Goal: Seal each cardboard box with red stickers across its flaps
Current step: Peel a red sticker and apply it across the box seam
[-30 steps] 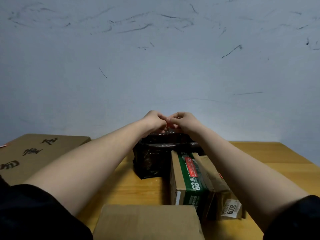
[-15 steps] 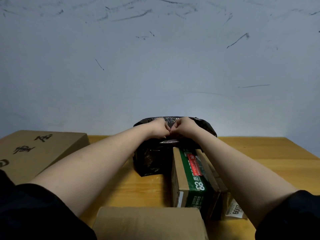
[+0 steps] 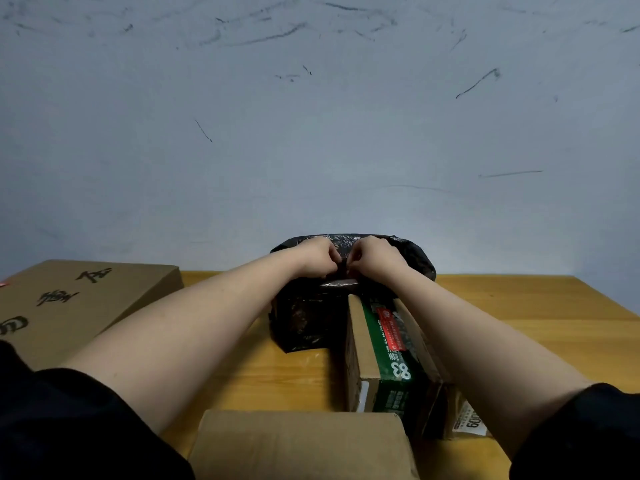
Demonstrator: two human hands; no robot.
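A black plastic-wrapped package (image 3: pixel 301 317) stands at the middle of the wooden table (image 3: pixel 536 323). My left hand (image 3: pixel 318 258) and my right hand (image 3: pixel 374 259) meet on its top, fingers curled. Together they pinch a small dark red sticker (image 3: pixel 343 270); most of it is hidden by the fingers. In front of the package lies a cardboard box with green print (image 3: pixel 384 344), a red sticker (image 3: pixel 391 327) running along its top. Nearest to me sits a plain cardboard box (image 3: pixel 298 445).
A large flat cardboard box with black characters (image 3: pixel 86 299) lies at the left. A smaller box with a white label (image 3: pixel 467 420) sits under my right forearm. A scuffed grey wall (image 3: pixel 311 133) rises right behind the table.
Both hands, still joined, have come down from above the black package onto its top. More of the package's back edge now shows behind them.
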